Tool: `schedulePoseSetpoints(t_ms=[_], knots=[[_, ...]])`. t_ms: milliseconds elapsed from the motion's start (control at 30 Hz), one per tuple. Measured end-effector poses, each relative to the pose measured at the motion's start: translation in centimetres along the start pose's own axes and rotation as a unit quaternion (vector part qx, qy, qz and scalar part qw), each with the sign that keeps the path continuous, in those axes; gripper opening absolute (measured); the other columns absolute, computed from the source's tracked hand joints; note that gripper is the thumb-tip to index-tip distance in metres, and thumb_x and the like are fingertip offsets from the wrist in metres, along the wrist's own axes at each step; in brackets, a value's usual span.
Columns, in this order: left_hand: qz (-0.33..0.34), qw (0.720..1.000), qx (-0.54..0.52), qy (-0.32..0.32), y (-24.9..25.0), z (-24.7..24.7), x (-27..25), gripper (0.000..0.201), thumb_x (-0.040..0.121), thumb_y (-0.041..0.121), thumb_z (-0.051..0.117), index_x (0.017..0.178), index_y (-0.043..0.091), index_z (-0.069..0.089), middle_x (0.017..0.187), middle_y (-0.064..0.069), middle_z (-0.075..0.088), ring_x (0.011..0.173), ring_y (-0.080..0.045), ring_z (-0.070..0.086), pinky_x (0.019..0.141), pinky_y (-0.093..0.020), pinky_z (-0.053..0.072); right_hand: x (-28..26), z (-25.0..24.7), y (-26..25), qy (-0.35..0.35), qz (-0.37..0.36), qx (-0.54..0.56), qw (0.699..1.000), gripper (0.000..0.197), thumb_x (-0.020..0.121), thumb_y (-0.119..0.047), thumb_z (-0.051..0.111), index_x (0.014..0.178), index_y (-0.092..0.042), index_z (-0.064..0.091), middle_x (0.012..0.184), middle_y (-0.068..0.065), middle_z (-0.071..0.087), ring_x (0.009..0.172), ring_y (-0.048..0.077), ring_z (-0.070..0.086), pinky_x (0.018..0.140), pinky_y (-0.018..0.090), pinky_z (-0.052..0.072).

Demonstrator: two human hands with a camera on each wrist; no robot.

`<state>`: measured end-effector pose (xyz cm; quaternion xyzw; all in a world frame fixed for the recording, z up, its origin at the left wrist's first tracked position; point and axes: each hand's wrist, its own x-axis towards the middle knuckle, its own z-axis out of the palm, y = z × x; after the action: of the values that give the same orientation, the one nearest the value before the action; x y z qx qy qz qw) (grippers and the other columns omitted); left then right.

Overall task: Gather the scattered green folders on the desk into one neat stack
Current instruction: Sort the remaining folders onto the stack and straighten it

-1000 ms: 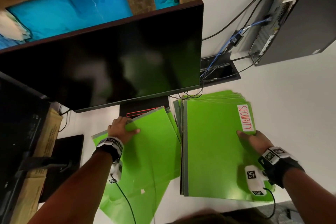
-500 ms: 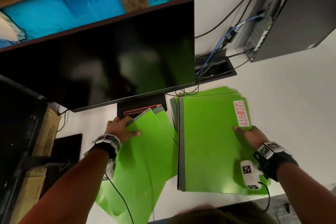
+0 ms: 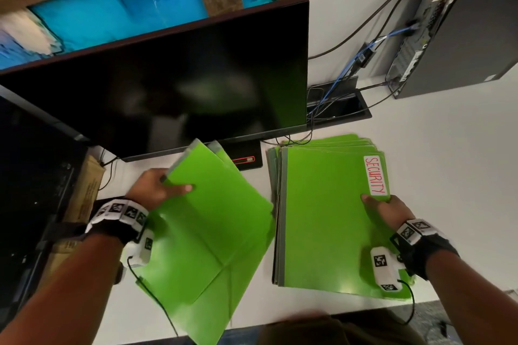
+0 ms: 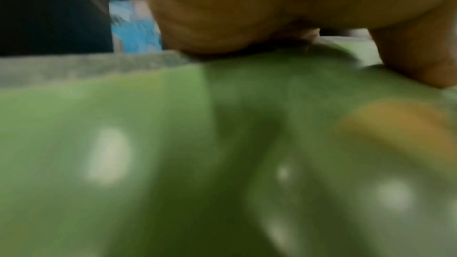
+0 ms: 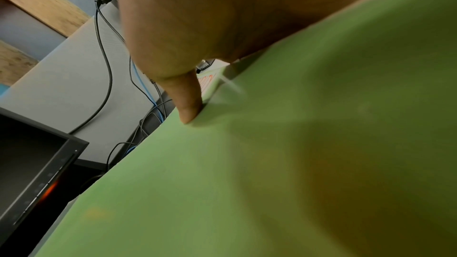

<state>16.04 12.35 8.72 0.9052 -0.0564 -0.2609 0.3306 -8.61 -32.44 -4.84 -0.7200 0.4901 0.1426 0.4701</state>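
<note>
Green loose folders gripped at one corner by fingers of left hand, tilted off table, likely for transfer; right hand pinches stack edge, probably steadying it.

Office workstation. White desk carries a dark monitor, a computer tower at the far right corner, cables entering a cable hatch, and labelled green folders.

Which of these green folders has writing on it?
The top folder of the stack, under the right hand: its white label reads SECURITY in red. The loose folders gripped by the left hand show no label.
</note>
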Motion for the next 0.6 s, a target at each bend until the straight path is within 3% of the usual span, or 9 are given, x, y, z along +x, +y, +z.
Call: schedulePoseSetpoints(t_ms=[67,133,233,300,400,500,600], knots=[[0.013,0.996,-0.085,0.033,1.3,-1.7,-1.0,0.01,0.072,0.01,0.079,0.078,0.018,0.077,0.084,-0.004,0.076,0.066,-0.012,0.071,0.058,-0.022,0.057,0.0,0.0,0.0,0.001,0.001,-0.001,1.0,0.061,0.079,-0.055,0.064,0.125,-0.016,0.058,0.115,0.014,0.066,0.1,0.034,0.063,0.093,0.047,0.05],[0.031,0.99,-0.123,0.064,2.4,-2.7,-1.5,0.02,0.075,0.007,0.075,0.075,0.027,0.078,0.077,0.005,0.076,0.066,-0.009,0.071,0.063,-0.025,0.059,-0.1,0.0,0.0,0.002,0.002,-0.003,1.0,0.061,0.077,-0.057,0.063,0.123,-0.017,0.059,0.112,0.013,0.068,0.097,0.033,0.065,0.091,0.047,0.051],[0.059,0.977,-0.198,0.06,5.1,-1.6,-2.2,0.018,0.082,-0.001,0.065,0.078,0.015,0.072,0.07,0.009,0.074,0.058,-0.006,0.069,0.056,-0.022,0.057,-0.4,0.0,-0.1,-0.002,0.003,-0.001,1.0,0.06,0.075,-0.058,0.063,0.12,-0.017,0.06,0.107,0.012,0.069,0.093,0.033,0.065,0.088,0.047,0.053],[0.064,0.968,-0.239,0.04,6.8,0.7,-2.2,0.02,0.084,-0.005,0.06,0.087,0.013,0.066,0.074,0.007,0.074,0.056,-0.006,0.068,0.052,-0.02,0.054,-0.4,0.0,-0.2,-0.005,0.002,0.0,1.0,0.058,0.076,-0.058,0.063,0.117,-0.017,0.061,0.105,0.012,0.069,0.092,0.033,0.066,0.088,0.047,0.053],[0.072,0.965,-0.251,-0.008,8.4,5.3,-1.7,0.019,0.083,-0.003,0.063,0.093,0.013,0.069,0.076,0.004,0.076,0.063,-0.01,0.07,0.058,-0.024,0.056,-0.3,-0.1,-0.1,-0.004,0.006,0.002,1.0,0.06,0.073,-0.058,0.065,0.115,-0.016,0.062,0.102,0.012,0.07,0.089,0.032,0.067,0.086,0.047,0.054],[0.064,0.967,-0.242,-0.041,8.8,10.3,-0.9,0.024,0.083,0.0,0.066,0.105,0.008,0.066,0.081,0.008,0.076,0.072,-0.008,0.071,0.066,-0.025,0.057,-0.6,-0.3,-0.5,-0.013,0.008,0.02,1.0,0.058,0.077,-0.051,0.067,0.119,-0.012,0.06,0.109,0.015,0.068,0.096,0.034,0.065,0.09,0.046,0.052],[0.06,0.974,-0.21,-0.06,8.5,14.3,-0.3,0.043,0.08,0.011,0.074,0.12,0.006,0.059,0.102,0.001,0.074,0.091,-0.015,0.071,0.081,-0.036,0.058,-0.5,-0.5,-0.4,-0.031,0.007,0.025,0.999,0.061,0.078,-0.05,0.067,0.124,-0.012,0.056,0.116,0.015,0.065,0.102,0.033,0.062,0.093,0.044,0.048]])
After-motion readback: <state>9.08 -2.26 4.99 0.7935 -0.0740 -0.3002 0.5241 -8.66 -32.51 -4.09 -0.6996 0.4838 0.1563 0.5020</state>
